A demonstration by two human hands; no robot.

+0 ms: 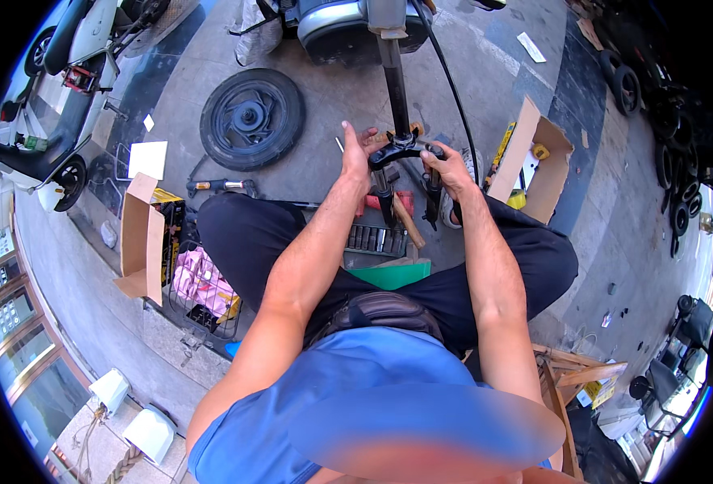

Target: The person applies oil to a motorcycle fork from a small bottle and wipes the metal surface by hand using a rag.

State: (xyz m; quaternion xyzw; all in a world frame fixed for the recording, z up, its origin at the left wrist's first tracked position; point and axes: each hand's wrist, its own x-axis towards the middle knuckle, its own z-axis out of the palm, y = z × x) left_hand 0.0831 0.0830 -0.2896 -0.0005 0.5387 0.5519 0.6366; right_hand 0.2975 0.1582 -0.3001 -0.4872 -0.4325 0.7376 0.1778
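Observation:
A black two-legged front fork (pixel 402 151) hangs below a steering column (pixel 394 81), upright between my knees. My left hand (pixel 358 157) is at the fork's left side, fingers extended and apart. My right hand (pixel 447 169) grips the top of the right fork leg, thumb up. Under the fork lie a wooden handle (pixel 409 222), a red object (pixel 371 204) partly hidden by the fork and my arm, and a tray of sockets (pixel 364 239). A green sheet (pixel 397 274) lies closer to me.
A detached black wheel (pixel 284 117) lies front left, above a tool (pixel 219 186). Open cardboard boxes stand left (pixel 138 242) and right (pixel 550 177), with a wire basket (pixel 211 298) by my left thigh. Scooters (pixel 74 121) stand at the left, stacked tyres (pixel 627 89) at the right.

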